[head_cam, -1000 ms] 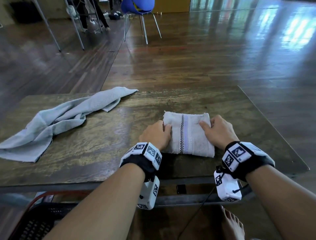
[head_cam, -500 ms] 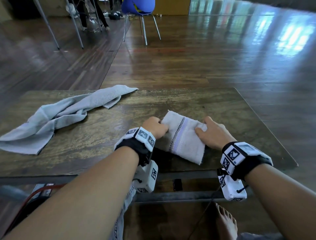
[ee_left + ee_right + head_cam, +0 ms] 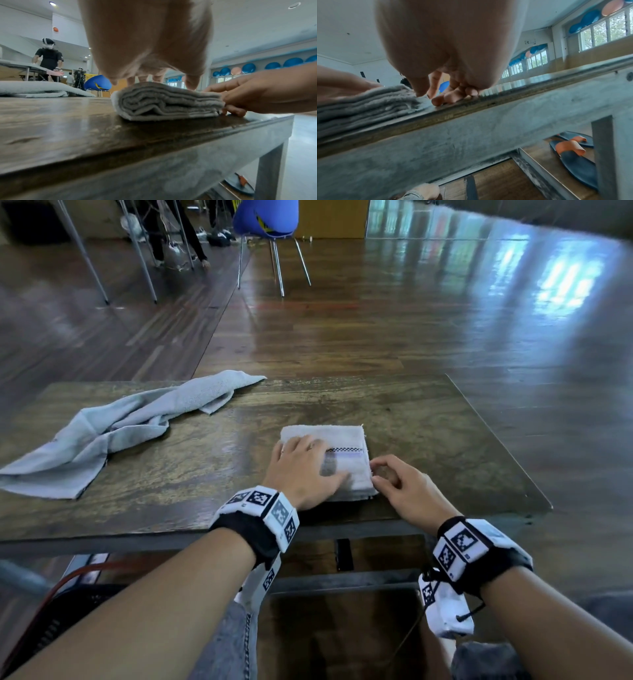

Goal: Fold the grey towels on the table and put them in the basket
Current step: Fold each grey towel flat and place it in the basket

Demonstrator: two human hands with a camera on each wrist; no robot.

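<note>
Both forearms are bare, no sleeves. Each wrist has a black strap with white blocks covered in black-and-white square marker codes, plus a white camera pod hanging just under the strap. A thin black cable trails from the right pod. Blue-grey jeans, bare feet.
</note>
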